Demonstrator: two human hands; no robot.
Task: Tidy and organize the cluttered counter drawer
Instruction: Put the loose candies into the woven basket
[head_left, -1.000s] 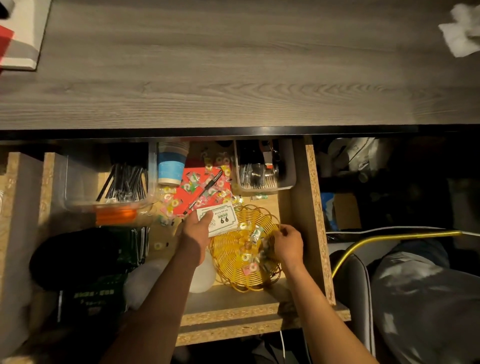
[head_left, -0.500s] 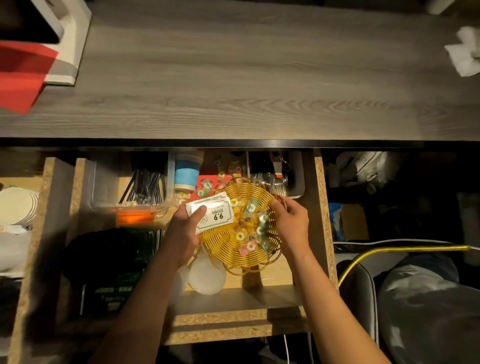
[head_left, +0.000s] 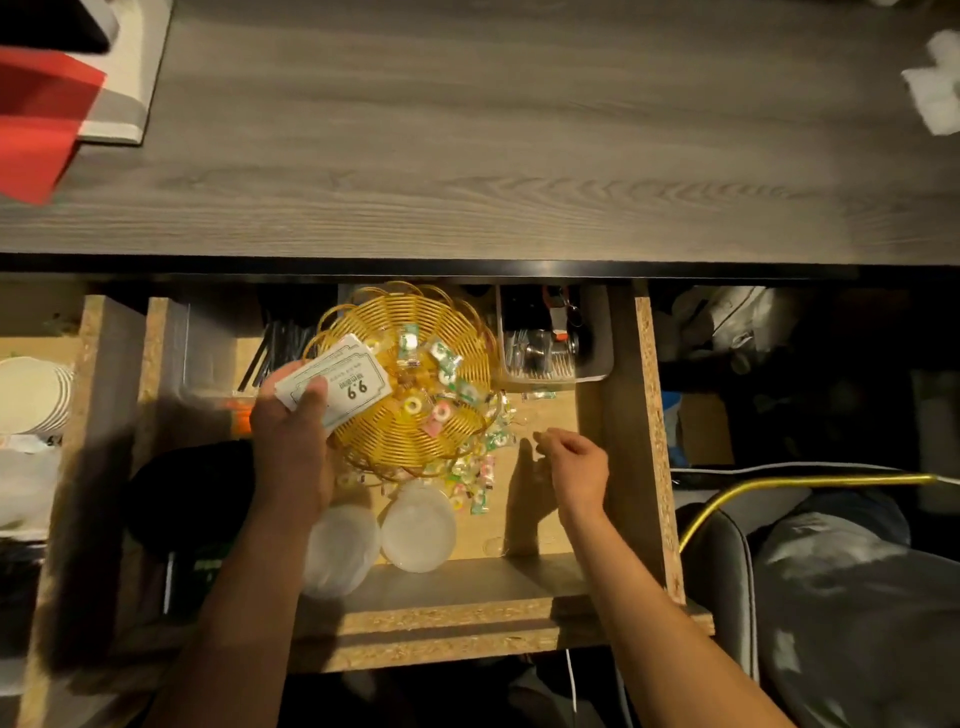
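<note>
The left hand (head_left: 291, 441) carries two things at once: its thumb pins a small stack of white price cards (head_left: 337, 387), the top one printed "9.9", against the near-left rim of the yellow wire basket (head_left: 410, 384), so the cards ride along with the basket rather than needing a trip of their own. How the fingers lie beneath is hidden, though they seem to curl under the rim to bear the load. The basket is lifted clear of the drawer floor and hangs over the back half of the open drawer (head_left: 644, 415), close under the edge of the grey countertop (head_left: 467, 130), which looks like the likely place for it to go while the drawer is sorted.

Wrapped candies (head_left: 441, 358) sit in the basket's bowl, and more loose candies (head_left: 478, 467) lie scattered on the drawer floor just below its near rim. The right hand (head_left: 576, 467) hovers low over that floor beside the scatter, fingers loosely curled and holding nothing, well placed to gather the strays.

Two white plastic lids (head_left: 415, 525) lie side by side at the drawer's front. At the back, a clear tray with dark utensils (head_left: 275, 348) stands to the left and a clear bin of metal cutlery (head_left: 550, 353) to the right, both already grouping like things together. A black bag-like shape (head_left: 192, 493) fills the left front, too dark to make out
</note>
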